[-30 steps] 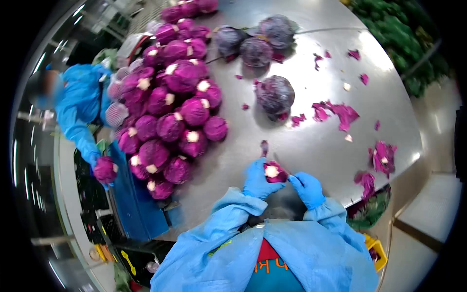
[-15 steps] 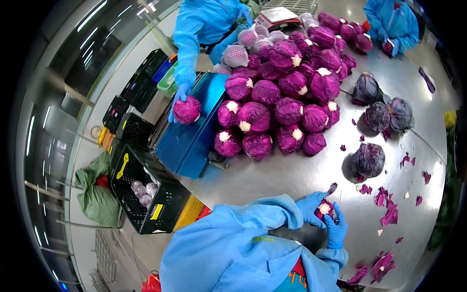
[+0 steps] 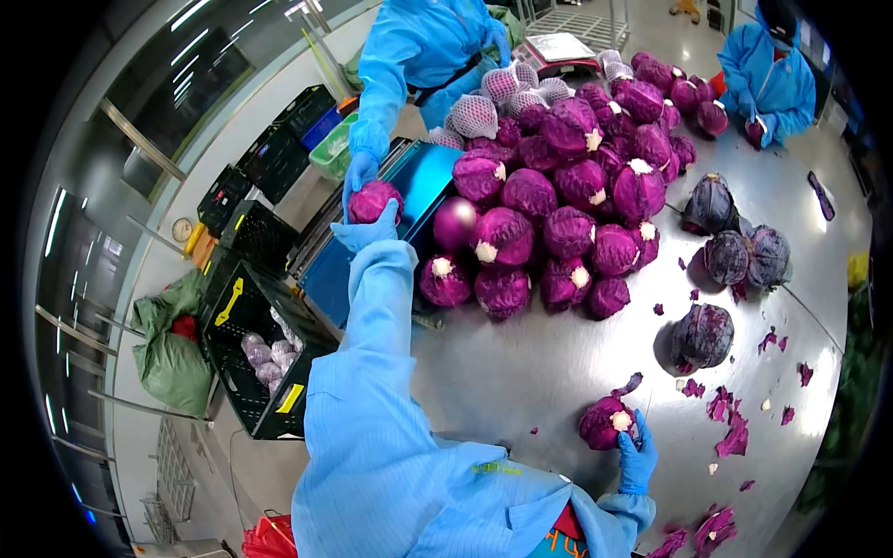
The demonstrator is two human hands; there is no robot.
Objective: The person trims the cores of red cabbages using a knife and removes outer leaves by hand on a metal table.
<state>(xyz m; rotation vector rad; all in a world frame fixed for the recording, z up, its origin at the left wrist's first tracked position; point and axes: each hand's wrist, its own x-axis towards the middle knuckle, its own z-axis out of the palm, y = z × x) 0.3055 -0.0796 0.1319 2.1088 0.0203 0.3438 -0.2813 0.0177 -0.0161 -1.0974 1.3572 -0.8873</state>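
Note:
My left hand (image 3: 368,231), in a blue glove, reaches far out to the left and curls round the lower right side of a trimmed red cabbage (image 3: 375,202). A co-worker's gloved hand (image 3: 359,173) is on the same cabbage from its upper left, above the blue metal tray (image 3: 426,177). Near my body, my right hand (image 3: 637,460) grips the right side of another red cabbage (image 3: 600,424), whose pale cut stem points up and toward the hand. This second cabbage rests on the steel table. A loose leaf piece (image 3: 628,384) sticks up just behind it.
A big heap of red cabbages (image 3: 530,195) covers the table's far middle. Several dark untrimmed cabbages (image 3: 703,335) stand to the right, with leaf scraps (image 3: 733,432) around. A black crate (image 3: 251,372) holds netted cabbages at left. Another person (image 3: 767,79) works at the far right.
My left hand has left the near cabbage and swung up and left to the cabbage in the co-worker's hand. My right hand stays at the near cabbage. The view has shifted slightly.

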